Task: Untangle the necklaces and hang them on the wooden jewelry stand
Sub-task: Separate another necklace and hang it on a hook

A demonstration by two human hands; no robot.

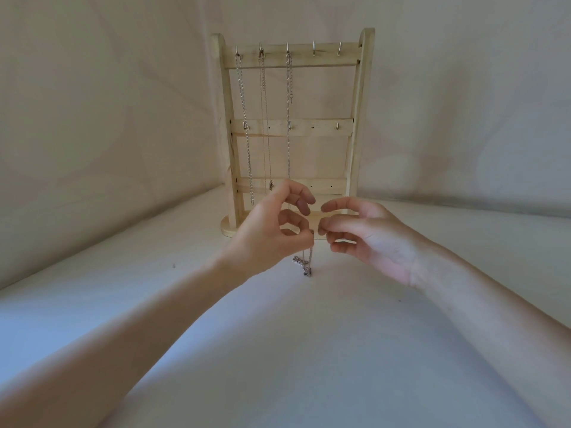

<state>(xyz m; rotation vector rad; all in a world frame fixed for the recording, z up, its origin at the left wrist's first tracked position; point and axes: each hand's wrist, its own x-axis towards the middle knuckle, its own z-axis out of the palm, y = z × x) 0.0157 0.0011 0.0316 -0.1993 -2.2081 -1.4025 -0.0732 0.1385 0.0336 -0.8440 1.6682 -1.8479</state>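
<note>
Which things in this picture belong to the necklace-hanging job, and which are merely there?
Part of the job:
wooden stand
three hung chains
two free top hooks
chain in hand, pinched by the left hand
right hand, fingers curled beside it

Merely there:
pale cloth under and behind the stand

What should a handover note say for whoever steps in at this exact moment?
Left hand: pinches a silver chain that dangles to the table.
Right hand: close beside it, fingertips near the pinch; contact unclear.
Wooden stand: upright at the back.
Done: three chains hang from the three left top hooks.
Left: hang the held chain; two right top hooks are free.
</note>
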